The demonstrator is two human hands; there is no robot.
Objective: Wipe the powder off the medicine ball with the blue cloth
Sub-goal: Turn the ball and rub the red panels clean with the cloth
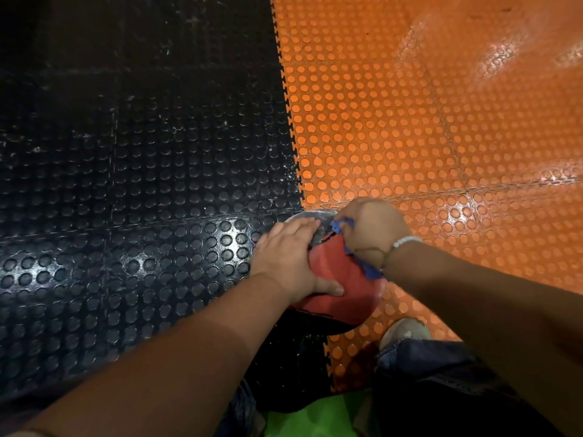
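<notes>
Nearest the camera are a fold of green fabric (315, 417), a denim-clad knee (419, 361) and the toe of a pale shoe (405, 332); just beyond them the medicine ball (347, 288) sits on the floor, over the seam between black tiles (126, 159) and orange tiles (410, 121).

The ball's near, red face looks clean, while its far, dark top shows a greyish film of powder (303, 219); by my reading the wipe is partly done, with that far cap and any hidden side left.

The left hand (284, 263) lies flat on the ball, fingers straight and thumb spread across the red panel, steadying it; the right hand (372, 228), with a white bracelet (407, 240) at the wrist, is curled round the bunched blue cloth (342, 224) and presses it to the ball's upper right; blue corners poke out at both ends of the fist.

Farther off, only studded floor shows, glossy under the light.
</notes>
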